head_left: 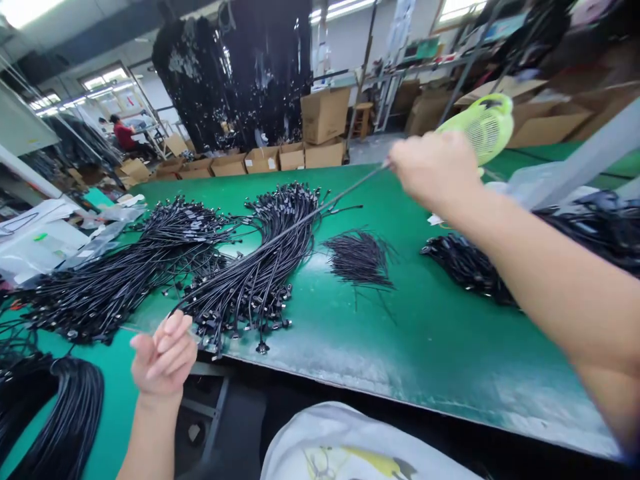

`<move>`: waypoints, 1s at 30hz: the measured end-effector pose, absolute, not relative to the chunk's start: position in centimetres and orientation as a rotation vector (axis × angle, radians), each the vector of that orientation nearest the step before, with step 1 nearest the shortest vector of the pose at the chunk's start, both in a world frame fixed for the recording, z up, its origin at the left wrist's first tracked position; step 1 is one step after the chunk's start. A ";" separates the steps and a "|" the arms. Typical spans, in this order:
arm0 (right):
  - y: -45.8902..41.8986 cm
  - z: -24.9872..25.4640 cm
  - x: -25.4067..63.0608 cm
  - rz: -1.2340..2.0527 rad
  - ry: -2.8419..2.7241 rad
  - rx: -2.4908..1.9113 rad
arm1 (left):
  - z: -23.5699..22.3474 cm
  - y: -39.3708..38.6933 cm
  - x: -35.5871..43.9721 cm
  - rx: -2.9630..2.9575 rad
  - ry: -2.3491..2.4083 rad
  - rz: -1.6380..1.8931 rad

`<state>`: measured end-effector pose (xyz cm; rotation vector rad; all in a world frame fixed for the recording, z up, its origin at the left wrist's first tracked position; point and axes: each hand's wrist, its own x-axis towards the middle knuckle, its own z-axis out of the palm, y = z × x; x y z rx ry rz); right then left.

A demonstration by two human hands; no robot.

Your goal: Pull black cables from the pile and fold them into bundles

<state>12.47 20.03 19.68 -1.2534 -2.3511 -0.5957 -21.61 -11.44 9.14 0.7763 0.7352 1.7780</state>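
— Stretching one cable (pixel 280 233) taut, is that it?

— Looks so; the right hand (pixel 434 167) pinches one end up high near the fan (pixel 483 125), the left hand (pixel 163 357) grips the other end low at the table (pixel 430 340) edge — held apart, I judge, to draw it clear of the bundle (pixel 260 267) beneath.

— And the fingers?

— Left ones curled shut around the cable; right ones closed in a fist on it, though the tips are hidden; more heaps lie left (pixel 115 280) and right (pixel 465 267), with thin ties (pixel 361 259) between — all untouched.

Head camera looks forward and down over green table (pixel 430 347)
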 end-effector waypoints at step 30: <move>7.7 7.8 20.9 -0.302 -2.221 -0.893 | 6.7 -0.3 -11.3 0.516 0.849 1.449</move>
